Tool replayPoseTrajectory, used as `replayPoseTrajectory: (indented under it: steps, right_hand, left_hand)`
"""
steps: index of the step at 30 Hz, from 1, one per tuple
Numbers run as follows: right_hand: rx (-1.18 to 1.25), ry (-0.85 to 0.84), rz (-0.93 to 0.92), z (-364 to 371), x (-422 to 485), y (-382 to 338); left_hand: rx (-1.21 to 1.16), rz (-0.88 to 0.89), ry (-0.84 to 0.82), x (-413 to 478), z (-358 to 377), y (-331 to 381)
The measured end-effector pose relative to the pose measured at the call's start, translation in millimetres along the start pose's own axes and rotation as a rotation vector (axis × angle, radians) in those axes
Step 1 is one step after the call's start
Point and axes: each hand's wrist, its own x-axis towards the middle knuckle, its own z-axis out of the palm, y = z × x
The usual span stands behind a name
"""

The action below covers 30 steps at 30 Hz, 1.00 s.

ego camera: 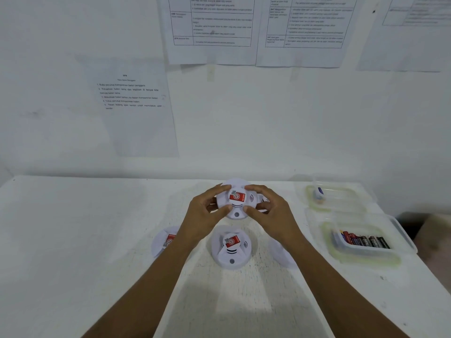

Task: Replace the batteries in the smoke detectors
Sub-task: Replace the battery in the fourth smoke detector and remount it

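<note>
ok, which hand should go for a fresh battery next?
Likely right. The battery tub lies on the same side as the right hand; the left hand would have to cross the held detector.

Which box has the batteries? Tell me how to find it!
Look at the white table, along its right edge, where two clear plastic boxes sit. The battery box is the nearer one. It holds a row of black and red batteries, while the farther box holds just one small thing.
</note>
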Motion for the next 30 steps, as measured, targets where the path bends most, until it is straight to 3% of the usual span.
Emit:
replayPoseTrajectory:
  steps: [30]
  right_hand:
    - [-0.061, -0.025, -0.001, 18.1, 19.6, 17.0]
  left_hand:
    - [0.085, 0.030, 0.025, 13.9, -16.2, -27.4]
